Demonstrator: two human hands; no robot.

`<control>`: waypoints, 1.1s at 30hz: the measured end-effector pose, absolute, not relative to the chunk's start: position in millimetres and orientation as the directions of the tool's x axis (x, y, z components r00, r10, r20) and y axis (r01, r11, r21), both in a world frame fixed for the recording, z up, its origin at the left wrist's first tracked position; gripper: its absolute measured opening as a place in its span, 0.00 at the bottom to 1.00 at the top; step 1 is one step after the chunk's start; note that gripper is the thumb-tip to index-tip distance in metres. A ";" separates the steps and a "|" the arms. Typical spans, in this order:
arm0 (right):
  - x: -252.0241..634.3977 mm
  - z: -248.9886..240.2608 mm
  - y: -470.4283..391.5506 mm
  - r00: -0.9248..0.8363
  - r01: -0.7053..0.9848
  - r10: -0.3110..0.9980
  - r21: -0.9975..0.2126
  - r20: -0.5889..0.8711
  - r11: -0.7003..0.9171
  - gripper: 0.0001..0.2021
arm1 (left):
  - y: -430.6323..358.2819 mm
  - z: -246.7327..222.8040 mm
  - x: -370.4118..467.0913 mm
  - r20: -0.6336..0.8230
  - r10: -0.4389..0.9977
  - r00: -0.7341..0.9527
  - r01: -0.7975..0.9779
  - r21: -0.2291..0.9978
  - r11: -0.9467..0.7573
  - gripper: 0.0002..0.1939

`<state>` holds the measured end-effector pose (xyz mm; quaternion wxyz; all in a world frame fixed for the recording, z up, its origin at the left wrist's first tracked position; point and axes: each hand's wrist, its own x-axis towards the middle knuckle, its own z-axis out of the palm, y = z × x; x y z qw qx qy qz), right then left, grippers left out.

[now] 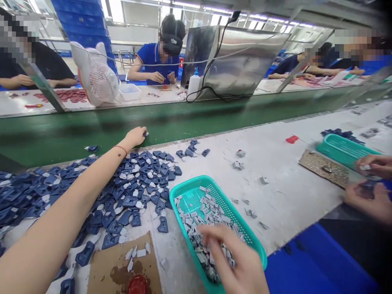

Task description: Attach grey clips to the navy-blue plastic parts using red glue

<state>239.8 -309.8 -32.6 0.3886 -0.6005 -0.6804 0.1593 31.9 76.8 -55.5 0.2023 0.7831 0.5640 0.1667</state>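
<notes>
My left hand (136,138) reaches over the far edge of the table to the green belt (171,122), its fingers closed round a small dark blue and white piece. Under that forearm lies a heap of dark blue parts (130,200), many with white tabs. My right hand (232,255), slightly blurred, is over the near end of a teal basket (260,255) of small grey pieces (211,208). Its thumb and index finger are bent over the pieces; whether they grip one is hidden. A cardboard sheet (101,265) near the front edge bears several light pieces and a red round container (137,284).
Another dark blue part (92,148) lies on the belt. At the right, a co-worker's hands (370,196) are beside a second teal basket (343,151) and a board (324,168). Beyond the belt are a white fan (101,77), a bottle (194,83) and a metal box (235,61).
</notes>
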 end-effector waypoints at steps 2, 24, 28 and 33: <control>258.9 -28.5 -281.1 -0.037 0.740 0.962 -0.640 0.269 0.207 0.11 | 70.9 -50.1 26.0 0.025 0.966 0.259 0.766 0.603 -0.221 0.14; 269.4 -45.8 -235.0 -0.406 0.851 0.912 -0.341 0.055 0.399 0.05 | -249.2 11.8 -71.2 -0.288 0.949 0.131 -0.348 0.883 0.316 0.09; 254.4 -30.5 -252.3 -0.331 0.811 0.930 -0.455 0.161 0.367 0.04 | -313.2 -18.2 -75.2 -0.380 0.914 0.143 -0.365 0.838 0.406 0.09; 188.1 -12.3 -320.7 -0.395 0.573 0.857 -0.640 0.330 0.511 0.03 | -368.5 -47.3 -53.9 -0.422 0.887 0.187 -0.260 0.850 0.459 0.22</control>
